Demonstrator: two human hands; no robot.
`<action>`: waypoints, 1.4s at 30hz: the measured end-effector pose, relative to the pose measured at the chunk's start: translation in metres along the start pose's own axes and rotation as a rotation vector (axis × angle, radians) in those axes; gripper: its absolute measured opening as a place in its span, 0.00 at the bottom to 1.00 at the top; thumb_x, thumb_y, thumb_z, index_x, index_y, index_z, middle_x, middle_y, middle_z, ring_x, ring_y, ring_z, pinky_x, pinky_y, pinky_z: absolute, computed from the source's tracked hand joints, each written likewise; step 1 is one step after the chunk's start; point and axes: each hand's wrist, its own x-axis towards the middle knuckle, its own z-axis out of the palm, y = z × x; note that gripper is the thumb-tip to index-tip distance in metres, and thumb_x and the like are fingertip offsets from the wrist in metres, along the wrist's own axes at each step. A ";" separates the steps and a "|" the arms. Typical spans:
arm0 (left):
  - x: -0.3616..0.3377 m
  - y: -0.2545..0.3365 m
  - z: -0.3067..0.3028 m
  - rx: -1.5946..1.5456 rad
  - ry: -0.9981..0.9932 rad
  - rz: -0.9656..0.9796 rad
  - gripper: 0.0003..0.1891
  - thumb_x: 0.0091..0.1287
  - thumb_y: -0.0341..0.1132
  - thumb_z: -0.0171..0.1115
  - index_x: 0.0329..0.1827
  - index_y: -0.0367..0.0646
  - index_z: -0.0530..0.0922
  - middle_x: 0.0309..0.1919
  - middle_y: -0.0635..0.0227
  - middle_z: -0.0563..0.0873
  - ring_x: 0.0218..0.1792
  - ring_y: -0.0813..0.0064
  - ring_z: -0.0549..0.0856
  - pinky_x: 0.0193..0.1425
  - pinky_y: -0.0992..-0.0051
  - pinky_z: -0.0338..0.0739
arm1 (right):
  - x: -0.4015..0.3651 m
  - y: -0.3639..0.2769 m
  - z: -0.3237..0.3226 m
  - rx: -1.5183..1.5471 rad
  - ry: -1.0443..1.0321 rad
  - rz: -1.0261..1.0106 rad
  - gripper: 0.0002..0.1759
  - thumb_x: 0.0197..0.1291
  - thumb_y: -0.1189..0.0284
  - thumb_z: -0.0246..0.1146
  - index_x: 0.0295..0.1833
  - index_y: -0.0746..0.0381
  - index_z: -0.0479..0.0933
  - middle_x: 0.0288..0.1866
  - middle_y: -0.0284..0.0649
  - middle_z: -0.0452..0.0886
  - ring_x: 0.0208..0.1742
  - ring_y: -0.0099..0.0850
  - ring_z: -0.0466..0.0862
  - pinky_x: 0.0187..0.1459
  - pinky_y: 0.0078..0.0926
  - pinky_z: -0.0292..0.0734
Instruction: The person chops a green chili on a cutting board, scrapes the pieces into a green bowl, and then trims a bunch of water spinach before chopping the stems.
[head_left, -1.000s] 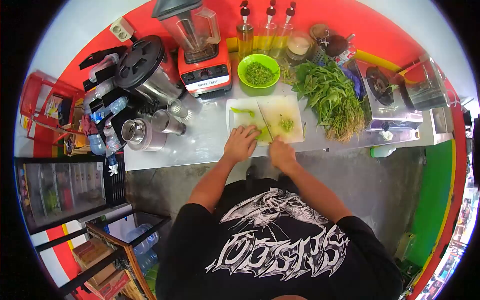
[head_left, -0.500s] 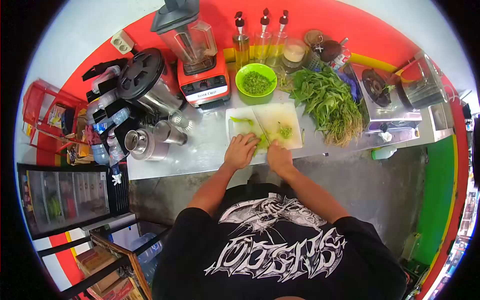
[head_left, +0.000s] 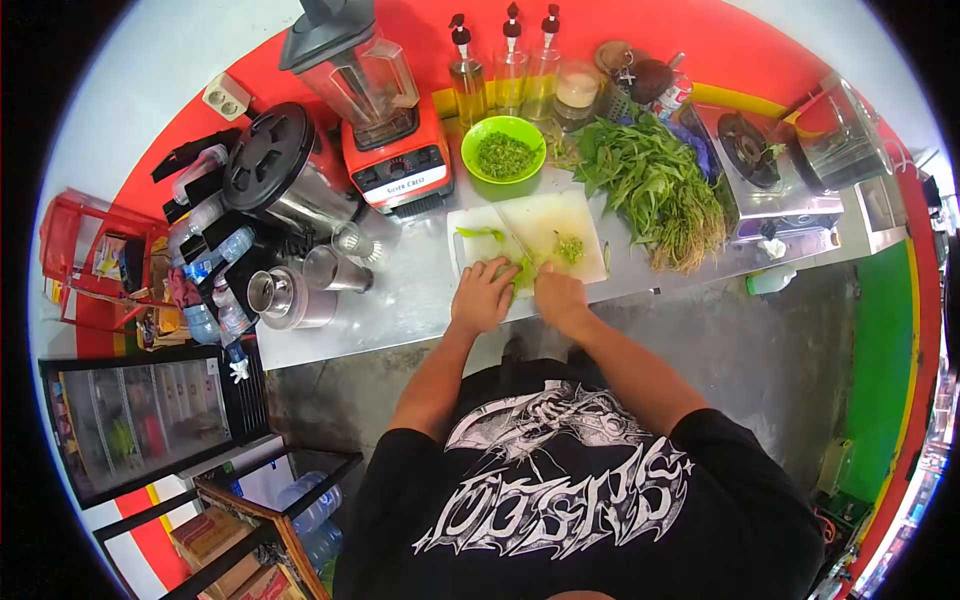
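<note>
In the head view, a white cutting board (head_left: 585, 220) lies on the metal table. My right hand (head_left: 561, 300) is closed around the handle of a knife (head_left: 514, 234), its blade slanting away to the upper left over the board. My left hand (head_left: 482, 297) presses green stalks (head_left: 524, 277) against the board with bent fingers, close beside the blade. To the right of the knife sits a small pile of chopped greens (head_left: 569, 249). A loose green piece (head_left: 481, 233) lies at the board's left. Behind the board, a lime-green bowl (head_left: 504, 186) holds more chopped greens.
A large bunch of leafy greens (head_left: 650, 180) with roots lies right of the board, beside a gas stove (head_left: 775, 190). A red blender (head_left: 396, 160), pump bottles (head_left: 510, 80) and a jar (head_left: 575, 95) line the back. Metal cups (head_left: 330, 268) stand at left.
The head view has shifted slightly. The knife's handle end and my right hand sit a little nearer the chopped pile; both hands keep their grip.
</note>
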 end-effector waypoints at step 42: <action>0.003 0.002 -0.001 0.017 -0.026 -0.001 0.21 0.68 0.37 0.62 0.64 0.51 0.81 0.63 0.64 0.78 0.56 0.58 0.76 0.61 0.58 0.70 | 0.004 -0.001 -0.014 0.039 -0.074 -0.058 0.16 0.69 0.68 0.60 0.52 0.70 0.74 0.43 0.57 0.89 0.48 0.51 0.91 0.49 0.45 0.85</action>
